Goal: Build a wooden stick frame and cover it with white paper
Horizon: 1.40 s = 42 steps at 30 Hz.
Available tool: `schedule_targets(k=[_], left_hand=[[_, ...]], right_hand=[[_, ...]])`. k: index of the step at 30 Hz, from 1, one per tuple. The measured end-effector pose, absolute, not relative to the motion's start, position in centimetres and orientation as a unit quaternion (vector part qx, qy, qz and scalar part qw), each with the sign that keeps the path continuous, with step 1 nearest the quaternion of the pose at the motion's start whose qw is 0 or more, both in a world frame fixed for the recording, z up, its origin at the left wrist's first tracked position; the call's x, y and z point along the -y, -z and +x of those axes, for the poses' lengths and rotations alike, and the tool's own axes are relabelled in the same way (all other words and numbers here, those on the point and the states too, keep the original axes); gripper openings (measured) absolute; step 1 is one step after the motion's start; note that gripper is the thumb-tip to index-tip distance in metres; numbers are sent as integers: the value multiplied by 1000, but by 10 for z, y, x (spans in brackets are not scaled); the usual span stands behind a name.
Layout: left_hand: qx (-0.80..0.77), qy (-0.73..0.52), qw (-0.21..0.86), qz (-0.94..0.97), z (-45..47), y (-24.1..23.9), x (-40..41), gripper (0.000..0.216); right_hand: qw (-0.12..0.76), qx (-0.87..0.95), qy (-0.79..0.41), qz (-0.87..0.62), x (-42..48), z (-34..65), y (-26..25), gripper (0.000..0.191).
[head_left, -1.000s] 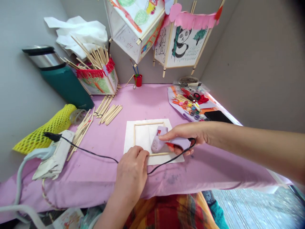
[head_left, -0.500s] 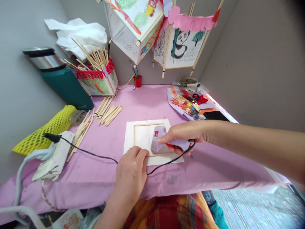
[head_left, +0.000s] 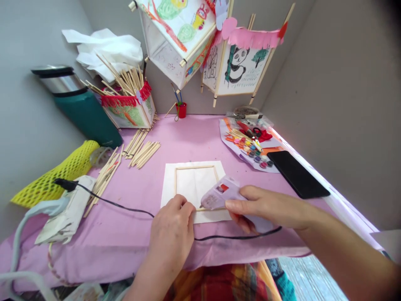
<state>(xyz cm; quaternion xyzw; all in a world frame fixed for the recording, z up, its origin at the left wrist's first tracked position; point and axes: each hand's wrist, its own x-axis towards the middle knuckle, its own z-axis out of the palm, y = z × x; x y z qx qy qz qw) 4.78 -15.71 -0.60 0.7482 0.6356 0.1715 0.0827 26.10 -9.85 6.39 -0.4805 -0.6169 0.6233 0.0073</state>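
While curled, hands [head_left: 171, 234] on glue-gun [head_left: 219, 193], frame [head_left: 196, 167]

The left hand [head_left: 171, 236] and right hand [head_left: 266, 205] were bare, above a red, orange and yellow checked cloth [head_left: 219, 284] and a teal cloth [head_left: 283, 286] worn below them.

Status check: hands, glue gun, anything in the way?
Right hand gripping lilac glue gun, tip at frame's bottom stick. Left hand on wooden stick frame. Black cord runs behind left hand.

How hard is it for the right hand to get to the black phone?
Probably not hard: the right hand is close, and only bare pink tablecloth lies between it and the black phone. But it's holding the glue gun, so it would likely need to put that down first.
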Motion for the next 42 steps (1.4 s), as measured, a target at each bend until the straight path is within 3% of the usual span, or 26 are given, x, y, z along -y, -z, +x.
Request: schedule_targets(k=[6,10,17,23,28,33,35,38,42], left_hand=[[-639,-181,85,743,46,5,158,23],[-623,-226,74,745,45,7,158,21],[-621,-194,22,759,48,10,155,23],[-621,-184,23,762,46,8,155,24],[-586,-318,11,745,53,-6,166,20],[-531,-375,237,722,76,-25,182,30],[-537,-390,312,680,82,-27,185,33],[-570,-413,369,606,80,-25,182,38],[-596,-445,422,518,62,-23,167,43]], right_hand=[[183,496,-711,-463,127,269,-32,48],[218,494,-712,-449,132,275,-19,45],[252,514,-701,-425,134,272,-7,45],[356,492,-663,-438,142,268,-4,45],[333,491,-599,-537,159,254,-17,45],[307,621,-468,-549,166,216,-33,45],[289,665,-395,-564,167,199,-34,58],[245,702,-337,-578,170,183,-33,73],[252,771,-351,-467,164,200,-40,62]])
